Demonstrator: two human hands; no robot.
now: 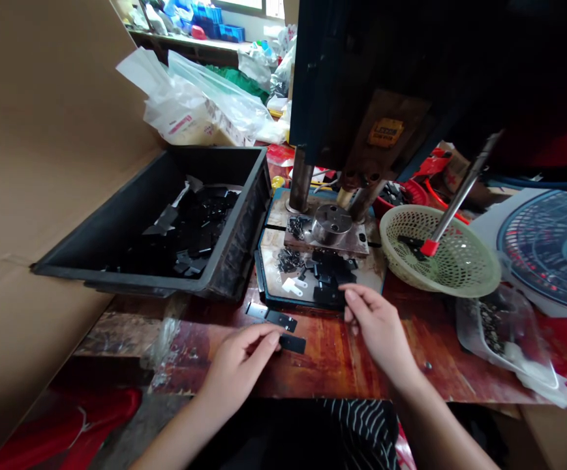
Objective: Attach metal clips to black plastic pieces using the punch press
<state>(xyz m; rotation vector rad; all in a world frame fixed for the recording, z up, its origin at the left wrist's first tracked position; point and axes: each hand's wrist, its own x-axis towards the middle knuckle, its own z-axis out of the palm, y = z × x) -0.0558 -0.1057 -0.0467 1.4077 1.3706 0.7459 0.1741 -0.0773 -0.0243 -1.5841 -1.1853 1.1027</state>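
Left hand (241, 362): thumb and forefinger pinched on black strip (293, 343); strip flat on bench (332, 356), near centre
Right hand (378, 326): fingers loose, apart; tips touching black parts (329, 295) at near edge of press plate (272, 243)
Beyond: bin (117, 228) far left; basket (464, 261) right

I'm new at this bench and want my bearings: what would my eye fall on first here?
The big dark press looms over the bench's middle, its base plate strewn with small black pieces. Left of it sits a black bin of flat parts, right a pale woven basket. In front, the left hand pinches a small black plate while the right hand touches the pile.
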